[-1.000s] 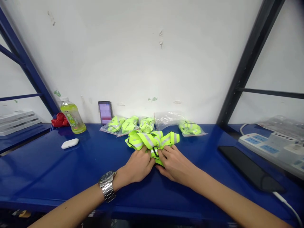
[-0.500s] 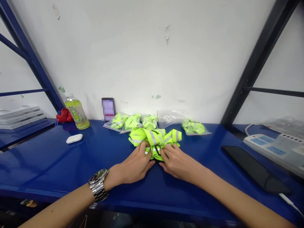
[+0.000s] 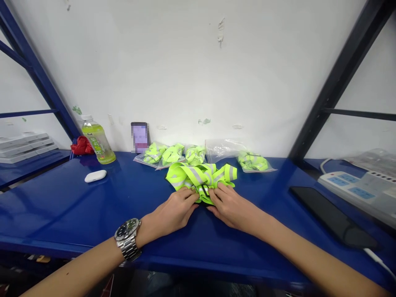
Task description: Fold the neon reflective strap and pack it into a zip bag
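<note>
A single head-worn camera looks forward and slightly down from the near edge of the blue worktop (image 3: 77, 206), close over it. Forearms enter from the bottom of the frame, the white wall (image 3: 185, 74) fills the upper half, and shelf uprights slant down both sides.

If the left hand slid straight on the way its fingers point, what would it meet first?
The left hand points up and right, its fingertips already on the loose yellow-green reflective strap bundle. That bundle comes first; beyond it probably the bagged straps by the wall, though depth is unclear.
</note>
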{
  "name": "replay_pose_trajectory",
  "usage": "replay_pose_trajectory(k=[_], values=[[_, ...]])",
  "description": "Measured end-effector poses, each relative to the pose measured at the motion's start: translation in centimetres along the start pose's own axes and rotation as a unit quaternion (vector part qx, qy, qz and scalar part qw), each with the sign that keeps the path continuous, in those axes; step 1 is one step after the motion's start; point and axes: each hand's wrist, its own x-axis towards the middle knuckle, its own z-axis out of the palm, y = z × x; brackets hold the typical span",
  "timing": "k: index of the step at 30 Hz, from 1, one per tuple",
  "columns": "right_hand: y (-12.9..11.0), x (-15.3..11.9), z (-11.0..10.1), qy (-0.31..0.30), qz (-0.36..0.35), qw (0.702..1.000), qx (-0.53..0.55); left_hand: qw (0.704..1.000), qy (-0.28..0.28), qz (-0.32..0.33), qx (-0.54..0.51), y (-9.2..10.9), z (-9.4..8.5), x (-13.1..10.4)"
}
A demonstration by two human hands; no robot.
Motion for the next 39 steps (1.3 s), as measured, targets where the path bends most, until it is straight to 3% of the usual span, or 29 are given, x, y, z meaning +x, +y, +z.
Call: replay_pose_trajectory(k=[6,9,14,20,24,30,34,39], values=[[0.6,0.2,0.6,0.031,0.003,0.998,0.046,0.996,-0.010,0.031,0.077,-0.1,0.0,0.8],[1.0,0.5,0.5,0.045,0.039,0.988,0.140,0.995,0.011,0.028,0.097,-0.1,0.0,1.2],[1.5,1.0,-0.4,0.021,0.143,0.916,0.374,0.997,0.016,-0.071,0.023,0.3,-0.6,2.1],[2.3,1.8,-0.5,-0.032,0.204,0.877,0.435,0.974,-0.060,-0.205,-0.077,0.7,-2.0,3.6],[2.5,1.8,0.6,-0.004,0.214,0.894,0.394,0.958,-0.086,-0.252,-0.106,-0.6,-1.9,4.3],[1.9,1.3,2.4,0.068,0.203,0.939,0.270,0.919,-0.198,-0.295,-0.170,-2.7,-1.5,5.9],[1.5,0.8,2.4,0.064,0.181,0.965,0.179,0.905,-0.232,-0.309,-0.175,-3.3,-1.7,6.8],[1.2,0.0,0.8,0.023,0.108,0.972,0.210,0.900,-0.251,-0.306,-0.181,-4.2,-1.5,6.9]])
